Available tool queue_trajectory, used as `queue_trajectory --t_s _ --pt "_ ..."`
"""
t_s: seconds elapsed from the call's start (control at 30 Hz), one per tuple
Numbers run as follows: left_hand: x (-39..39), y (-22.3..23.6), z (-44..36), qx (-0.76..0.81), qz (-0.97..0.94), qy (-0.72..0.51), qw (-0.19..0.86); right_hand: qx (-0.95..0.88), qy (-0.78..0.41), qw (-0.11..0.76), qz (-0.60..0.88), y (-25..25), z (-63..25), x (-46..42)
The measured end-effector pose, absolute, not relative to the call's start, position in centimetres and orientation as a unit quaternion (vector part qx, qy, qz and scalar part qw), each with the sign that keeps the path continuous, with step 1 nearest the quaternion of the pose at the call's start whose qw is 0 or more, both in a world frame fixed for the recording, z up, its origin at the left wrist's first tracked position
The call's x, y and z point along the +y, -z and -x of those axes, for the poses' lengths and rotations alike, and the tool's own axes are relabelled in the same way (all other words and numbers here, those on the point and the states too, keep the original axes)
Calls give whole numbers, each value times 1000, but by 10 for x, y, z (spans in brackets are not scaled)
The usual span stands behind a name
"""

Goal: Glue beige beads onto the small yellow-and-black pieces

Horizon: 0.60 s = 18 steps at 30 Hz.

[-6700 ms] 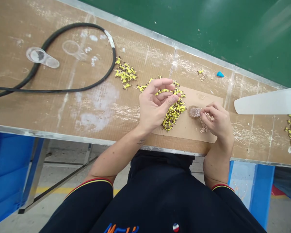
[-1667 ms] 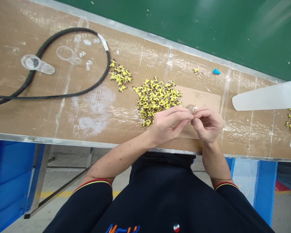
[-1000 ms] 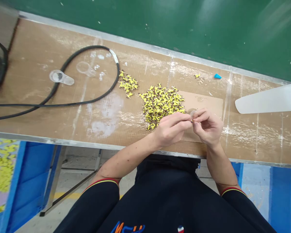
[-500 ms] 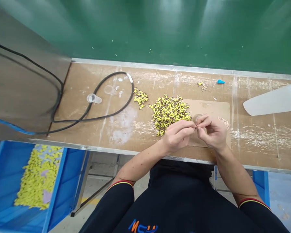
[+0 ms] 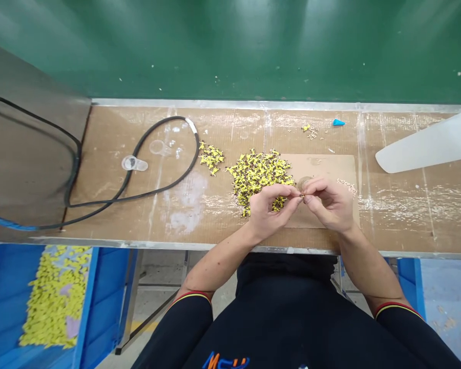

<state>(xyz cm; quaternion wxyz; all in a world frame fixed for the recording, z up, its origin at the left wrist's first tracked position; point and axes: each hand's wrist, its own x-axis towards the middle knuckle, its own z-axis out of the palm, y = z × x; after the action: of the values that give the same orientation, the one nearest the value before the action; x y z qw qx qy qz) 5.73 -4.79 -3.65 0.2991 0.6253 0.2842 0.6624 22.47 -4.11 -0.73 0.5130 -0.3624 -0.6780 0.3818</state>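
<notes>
My left hand (image 5: 269, 209) and my right hand (image 5: 329, 201) meet fingertip to fingertip over a cardboard sheet (image 5: 322, 163). Both are closed in a pinch around something tiny, mostly covered by the fingers; its kind cannot be made out. Just left of them lies a large pile of small yellow and dark-brown pieces (image 5: 253, 171), partly behind my left hand. A round, tan, disc-like thing (image 5: 303, 182) shows behind the right fingertips. Beyond my right hand, small pale pinkish bits (image 5: 347, 186) are scattered at the sheet's right side.
A smaller yellow-brown cluster (image 5: 212, 158) lies left of the pile. A black cable (image 5: 165, 190) loops around clear plastic scoops (image 5: 134, 163). At the back are a blue cone (image 5: 338, 122) and loose bits; a white curved panel (image 5: 426, 146) juts in right. A blue crate (image 5: 86, 302) holds yellow pieces.
The view has shifted a little, moving the bench items leftward in the picture. My left thumb and forefinger now form a wider ring, while both hands stay pinched together.
</notes>
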Motion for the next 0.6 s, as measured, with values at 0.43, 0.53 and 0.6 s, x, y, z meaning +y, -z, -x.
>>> queue_trajectory --t_s 0.43,0.53,0.6 --pt "-19 34 -16 373 -658 -653 29 -611 -386 613 321 4 -234 -39" --pt "11 51 42 511 -590 -621 -64 -582 -417 639 281 0 -237 -38" --pt "25 68 80 570 -579 -580 -68 -581 -435 643 243 -2 -237 -37"
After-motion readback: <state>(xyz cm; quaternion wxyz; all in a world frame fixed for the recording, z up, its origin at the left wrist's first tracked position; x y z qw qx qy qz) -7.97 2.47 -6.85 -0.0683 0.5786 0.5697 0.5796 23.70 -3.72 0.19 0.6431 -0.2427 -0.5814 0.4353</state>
